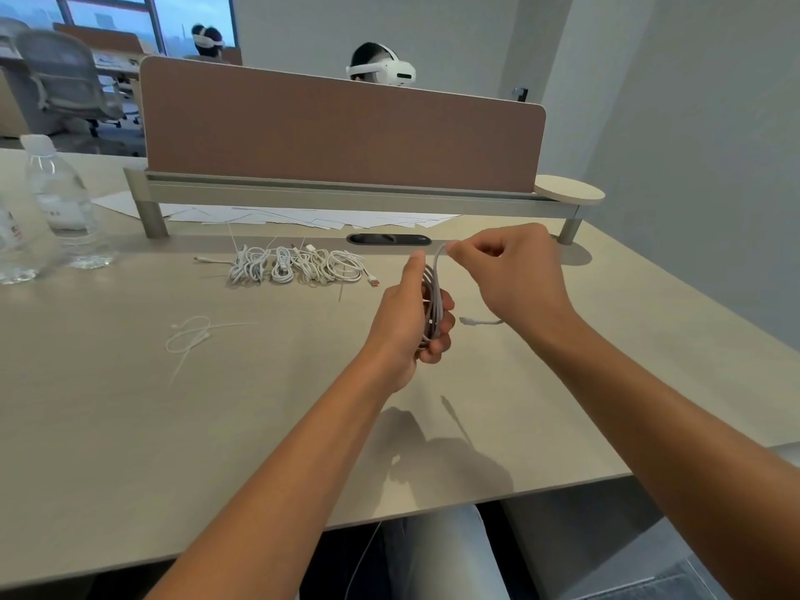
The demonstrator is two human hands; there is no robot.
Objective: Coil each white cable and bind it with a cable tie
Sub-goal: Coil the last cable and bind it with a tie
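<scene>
The left hand (407, 318) grips a coiled white cable (433, 309) upright above the desk (130, 426), loops running through the curled fingers, while the right hand (511, 270) pinches the strand coming off the coil's top, plug end (469, 321) dangling below. Bound coils (298, 266) sit farther back on the left, and the bottle (60, 201) label is too blurry to read.
</scene>
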